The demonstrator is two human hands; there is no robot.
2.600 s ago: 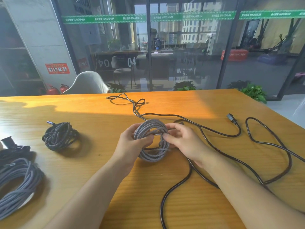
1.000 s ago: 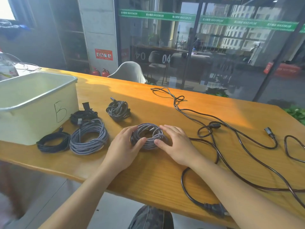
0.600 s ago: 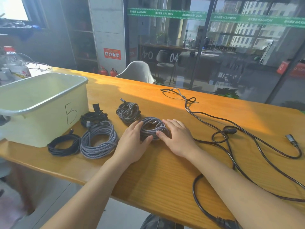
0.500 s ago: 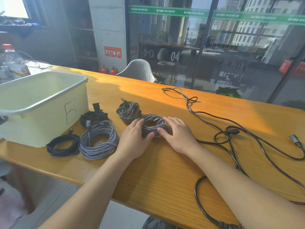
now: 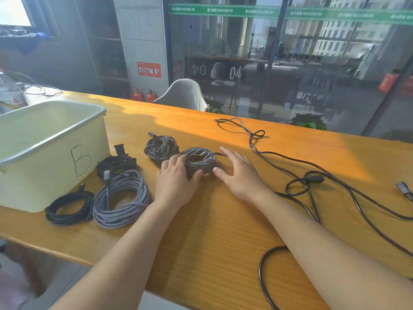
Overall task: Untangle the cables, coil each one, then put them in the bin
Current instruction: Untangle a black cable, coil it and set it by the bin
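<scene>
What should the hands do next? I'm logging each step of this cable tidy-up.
Probably let go of the grey coil and reach for the loose black cable. The coil lies flat on the table beside four other coils, with the left hand and right hand resting open at its sides, while the black cable is sprawled uncoiled to the right. The bin looks empty.

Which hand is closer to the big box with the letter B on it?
Left. The left hand lies right of the box, past the coiled cables; the right hand is farther right still.
</scene>
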